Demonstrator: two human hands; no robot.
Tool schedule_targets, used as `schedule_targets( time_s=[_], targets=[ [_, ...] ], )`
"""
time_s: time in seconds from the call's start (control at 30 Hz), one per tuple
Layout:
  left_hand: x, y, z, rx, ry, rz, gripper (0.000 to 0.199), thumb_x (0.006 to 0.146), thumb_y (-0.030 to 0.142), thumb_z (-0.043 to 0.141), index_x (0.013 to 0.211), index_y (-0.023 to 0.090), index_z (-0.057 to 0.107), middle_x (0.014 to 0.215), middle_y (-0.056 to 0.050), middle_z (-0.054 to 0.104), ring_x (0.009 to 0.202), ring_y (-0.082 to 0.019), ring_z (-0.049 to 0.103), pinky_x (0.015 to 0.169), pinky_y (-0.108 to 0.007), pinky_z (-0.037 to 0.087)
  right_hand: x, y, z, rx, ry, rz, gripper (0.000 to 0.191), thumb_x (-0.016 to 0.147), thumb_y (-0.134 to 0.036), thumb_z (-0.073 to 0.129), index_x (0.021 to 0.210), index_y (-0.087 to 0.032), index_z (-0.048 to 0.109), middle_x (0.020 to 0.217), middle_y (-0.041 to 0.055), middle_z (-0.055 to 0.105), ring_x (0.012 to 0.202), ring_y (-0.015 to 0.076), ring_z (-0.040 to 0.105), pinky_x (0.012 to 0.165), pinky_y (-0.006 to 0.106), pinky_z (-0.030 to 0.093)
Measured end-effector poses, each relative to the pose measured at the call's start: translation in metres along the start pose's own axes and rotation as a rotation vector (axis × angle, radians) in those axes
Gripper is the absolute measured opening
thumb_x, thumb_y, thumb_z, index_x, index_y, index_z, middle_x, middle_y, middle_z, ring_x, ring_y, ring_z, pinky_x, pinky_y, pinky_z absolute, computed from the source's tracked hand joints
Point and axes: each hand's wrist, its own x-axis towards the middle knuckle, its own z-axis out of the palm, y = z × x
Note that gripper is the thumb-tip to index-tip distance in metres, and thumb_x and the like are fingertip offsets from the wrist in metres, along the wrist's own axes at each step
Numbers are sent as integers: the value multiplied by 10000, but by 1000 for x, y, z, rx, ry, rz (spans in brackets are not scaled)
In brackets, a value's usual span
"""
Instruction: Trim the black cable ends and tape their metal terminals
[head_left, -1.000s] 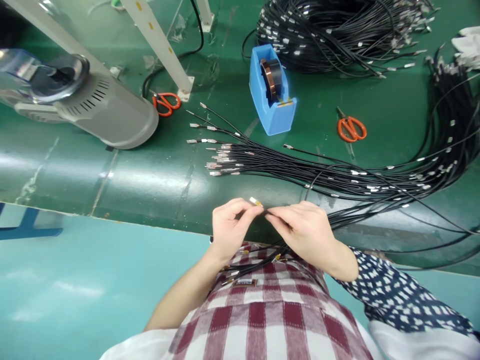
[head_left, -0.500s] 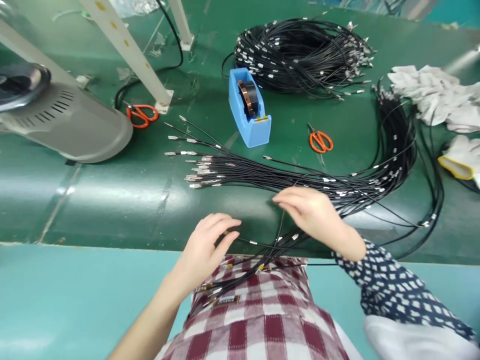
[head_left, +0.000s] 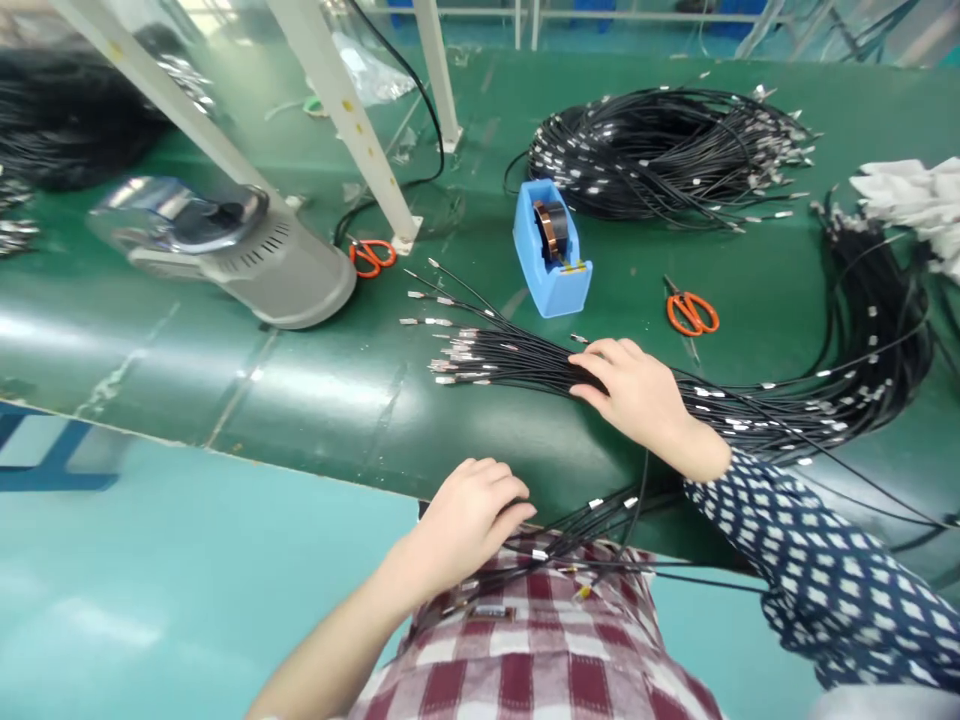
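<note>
- The long bundle of black cables (head_left: 525,358) is laid along the green desk (head_left: 337,400), its pale metal ends pointed to the left and its far part curved away at the right.
- The bundle is touched from above by the right hand (head_left: 637,395); its fingers (head_left: 604,352) are arched across the cables, with thumb and forefinger parted. Whether a cable is pinched beneath them cannot be told.
- The left hand (head_left: 476,515) is held near the front edge of the desk, well apart from the bundle. Its fingers are loosely curled, with the thumb parted from the forefinger; the inside of the palm is hidden.
- A smaller group of cables (head_left: 592,522), marked with white tags, is draped over the desk edge just beside the left hand, its ends rested on the checked apron (head_left: 517,680).
- Behind the bundle, a blue tape dispenser (head_left: 562,292) is placed, and orange-handled scissors (head_left: 686,298) are laid to its right.
- A large cable coil (head_left: 645,150) is set farther back, behind the dispenser.
- White gloves (head_left: 919,205) are piled at the far right.
- At the left, a grey machine (head_left: 300,280) is stood, with a second pair of scissors (head_left: 375,258) just beside it.
</note>
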Motion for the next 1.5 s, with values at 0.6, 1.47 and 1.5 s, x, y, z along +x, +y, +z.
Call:
schedule_targets(
  time_s=[0.6,1.47,1.5],
  targets=[
    [34,-16,-19,-1425,770,-223,297,751,368,825,894,132,714,702,-26,685,561,-106,603,569,-249,495,-52,-15,-12,577,-98,-30,77,950,-254,605,885,-216,624,837,31,679,706,144,608,610,269,478],
    [46,20,-1,-1375,335,-191,297,878,435,697,908,151,780,610,-9,586,610,-115,508,643,-262,422,1,164,0,413,55,598,150,817,-311,700,776,-200,608,656,41,629,591,149,535,641,336,434],
    [47,21,-2,-1401,326,-181,279,863,422,718,877,149,778,599,-8,583,632,-126,547,686,-278,442,-1,160,-7,482,23,588,177,850,-354,672,800,-193,619,685,53,651,613,151,571,643,329,451]
  ],
)
